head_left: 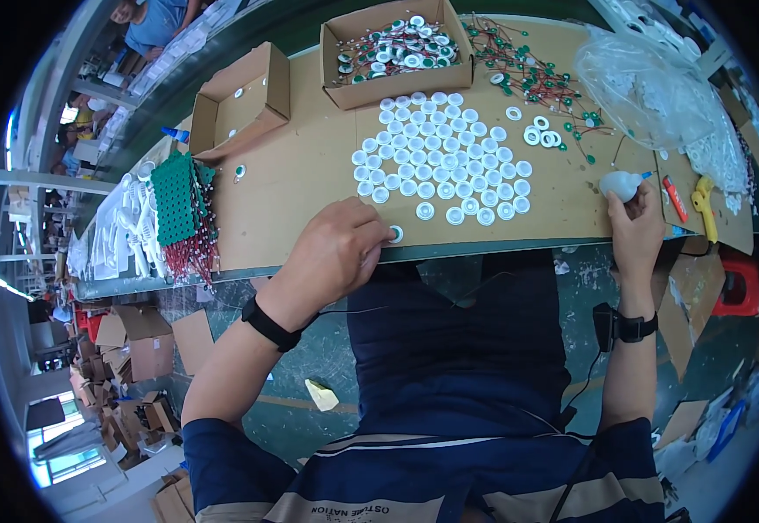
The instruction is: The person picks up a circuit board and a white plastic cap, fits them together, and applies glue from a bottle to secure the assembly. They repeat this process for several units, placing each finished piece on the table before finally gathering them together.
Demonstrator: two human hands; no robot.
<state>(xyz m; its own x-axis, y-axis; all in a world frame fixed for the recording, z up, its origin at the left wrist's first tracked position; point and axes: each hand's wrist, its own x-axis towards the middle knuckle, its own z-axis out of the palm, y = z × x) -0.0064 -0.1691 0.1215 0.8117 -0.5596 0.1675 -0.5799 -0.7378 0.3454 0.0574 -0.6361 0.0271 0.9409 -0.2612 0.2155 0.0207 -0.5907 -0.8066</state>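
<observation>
Near the front edge of the table, my left hand (334, 247) has its fingers closed at a small white round cap (398, 234) with a bit of green showing in it. Part of that cap is hidden by the fingertips. At the right, my right hand (637, 228) grips a rounded white squeeze bottle (619, 185) with a blue tip pointing right. Between the hands and farther back, many white round caps (432, 157) lie side by side on the cardboard-covered table (292, 183).
A cardboard box (336, 87) of assembled green-and-white pieces stands at the back, beside a shallower box (275, 109). Green discs with red wires (541, 83) lie back right, near a plastic bag (628, 83). A red marker (676, 200) and yellow tool (704, 205) lie right; green sheets (177, 200) left.
</observation>
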